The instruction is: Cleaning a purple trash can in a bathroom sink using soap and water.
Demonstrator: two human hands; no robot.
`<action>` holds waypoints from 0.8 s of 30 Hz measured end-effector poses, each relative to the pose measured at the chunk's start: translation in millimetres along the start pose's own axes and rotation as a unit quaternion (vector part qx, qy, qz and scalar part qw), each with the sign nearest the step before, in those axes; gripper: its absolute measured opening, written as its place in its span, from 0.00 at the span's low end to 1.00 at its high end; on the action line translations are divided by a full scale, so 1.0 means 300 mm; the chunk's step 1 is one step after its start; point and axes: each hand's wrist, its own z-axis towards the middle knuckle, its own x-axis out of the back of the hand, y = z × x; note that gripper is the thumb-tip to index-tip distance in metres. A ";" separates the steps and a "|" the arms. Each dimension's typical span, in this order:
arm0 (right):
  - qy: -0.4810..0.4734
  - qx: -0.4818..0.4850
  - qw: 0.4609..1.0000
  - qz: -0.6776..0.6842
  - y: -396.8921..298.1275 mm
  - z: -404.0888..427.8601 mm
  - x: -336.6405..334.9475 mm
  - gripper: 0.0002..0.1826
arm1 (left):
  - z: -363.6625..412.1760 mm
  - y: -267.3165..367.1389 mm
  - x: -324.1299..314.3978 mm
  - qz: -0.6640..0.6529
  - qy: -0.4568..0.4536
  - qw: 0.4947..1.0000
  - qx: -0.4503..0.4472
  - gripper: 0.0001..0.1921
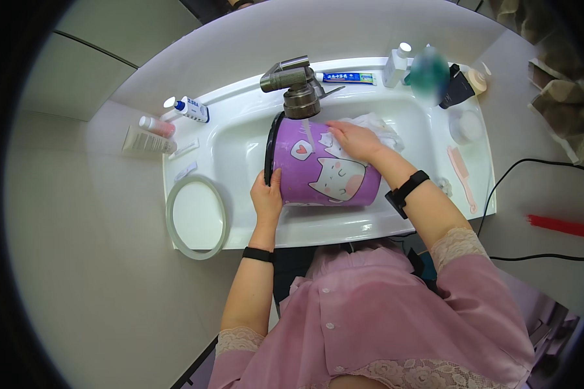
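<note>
A purple plastic bin (299,180) printed with white cartoon cats lies on its side in the white washbasin (233,160). Its black rim (271,146) faces left. My left hand (266,197) grips that rim, thumb on the outer wall. Across the bin's upper far side rests my right hand (355,141), with its fingers together against the wall. A crumpled white cloth or sheet (382,131) lies just behind the right hand; whether the hand touches it is unclear. From the metal faucet (301,99), a thin stream of water runs onto the bin.
A pale ring (170,219) leans over the basin's left front edge. Bottles and tubes, among them a white bottle (394,68), line the back and sides. A toothpaste tube (348,78) lies behind the faucet; a pink comb (460,170) is at right. Black cables (530,159) hang beyond.
</note>
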 end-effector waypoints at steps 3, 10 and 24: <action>-0.023 -0.048 0.998 0.015 0.040 0.001 0.007 0.25 | -0.002 -0.009 0.010 -0.012 -0.008 1.000 -0.011 0.16; -0.045 -0.088 0.995 0.019 0.076 -0.030 0.025 0.25 | -0.016 -0.077 0.041 -0.028 -0.037 0.999 -0.018 0.13; -0.030 -0.305 0.822 0.480 0.183 -0.086 0.007 0.28 | -0.090 -0.210 0.117 0.004 -0.139 0.986 0.086 0.15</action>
